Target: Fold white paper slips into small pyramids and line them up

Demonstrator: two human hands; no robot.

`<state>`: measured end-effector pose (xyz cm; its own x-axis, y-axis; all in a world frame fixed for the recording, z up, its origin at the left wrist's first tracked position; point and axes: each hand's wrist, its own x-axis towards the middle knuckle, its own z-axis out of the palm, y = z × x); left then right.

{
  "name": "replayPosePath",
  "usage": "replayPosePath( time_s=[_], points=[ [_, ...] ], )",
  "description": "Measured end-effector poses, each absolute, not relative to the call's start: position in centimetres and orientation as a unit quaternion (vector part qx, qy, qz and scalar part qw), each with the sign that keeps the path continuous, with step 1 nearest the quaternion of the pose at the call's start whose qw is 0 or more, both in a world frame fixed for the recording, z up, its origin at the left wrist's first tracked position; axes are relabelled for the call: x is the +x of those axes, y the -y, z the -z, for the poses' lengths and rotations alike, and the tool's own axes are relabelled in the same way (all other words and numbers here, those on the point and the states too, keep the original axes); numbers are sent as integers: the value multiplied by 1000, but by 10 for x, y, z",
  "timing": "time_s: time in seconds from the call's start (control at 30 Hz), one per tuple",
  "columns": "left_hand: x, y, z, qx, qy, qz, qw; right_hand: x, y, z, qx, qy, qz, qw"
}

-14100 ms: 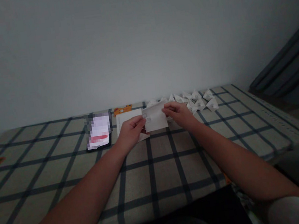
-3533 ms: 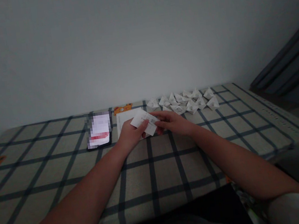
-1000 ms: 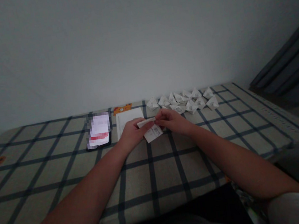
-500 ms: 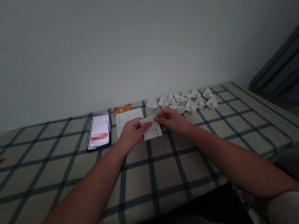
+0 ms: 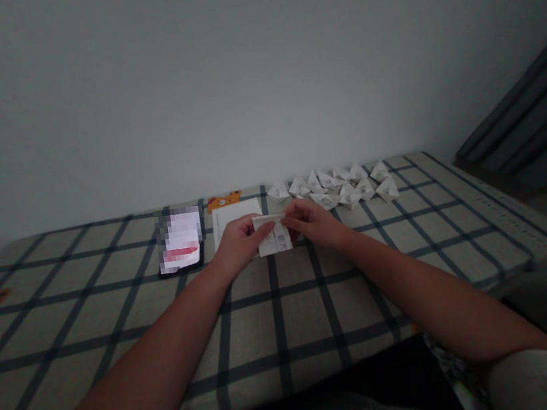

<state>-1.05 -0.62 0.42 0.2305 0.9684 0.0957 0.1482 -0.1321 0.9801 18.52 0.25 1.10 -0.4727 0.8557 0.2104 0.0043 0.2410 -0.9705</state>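
Note:
A small piece of folded white paper (image 5: 274, 240) with dark print is held up between both hands, above the checked tablecloth. My left hand (image 5: 239, 242) pinches its left side, the thumb lying across the front face. At the upper right corner, my right hand (image 5: 312, 220) grips the same paper with thumb and fingertips. The fingers behind the paper are partly hidden. Just beyond my right hand lie several folded paper pieces (image 5: 349, 195) with pointed tops, standing in loose rows.
A phone (image 5: 182, 237) with a lit, blurred screen lies left of my hands. White sheets of paper (image 5: 237, 211) rest behind my left hand. The checked tablecloth (image 5: 298, 316) covers the table, which meets a plain wall (image 5: 257, 79). A dark curtain (image 5: 530, 90) hangs at the right.
The paper has shifted slightly left and straightened, its top edge now nearly level. Both hands keep their hold, and the things on the table have not moved.

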Motion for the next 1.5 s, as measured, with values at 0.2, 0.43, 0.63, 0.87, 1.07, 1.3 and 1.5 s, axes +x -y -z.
replayPosePath(
  time_s=[0.2,0.43,0.63,0.87,1.07,1.3,1.5],
  points=[
    [-7,8,-9,618,-443,-420,496,185,-2,-15,-347,654,-505,444],
    [-9,6,-10,669,-455,-385,444,188,-2,-19,-343,643,-487,481],
    [-7,10,-14,653,-458,-395,456,186,-4,-16,-330,657,-507,450],
    [-9,8,-11,682,-446,-346,465,189,-5,-12,-375,683,-445,442],
    [-7,11,-13,682,-452,-350,456,189,-7,-13,-380,677,-451,440],
    [-6,11,-12,666,-453,-375,459,188,-3,-18,-357,645,-504,450],
    [-6,11,-13,668,-450,-371,463,187,-2,-16,-365,643,-488,463]
  ],
)
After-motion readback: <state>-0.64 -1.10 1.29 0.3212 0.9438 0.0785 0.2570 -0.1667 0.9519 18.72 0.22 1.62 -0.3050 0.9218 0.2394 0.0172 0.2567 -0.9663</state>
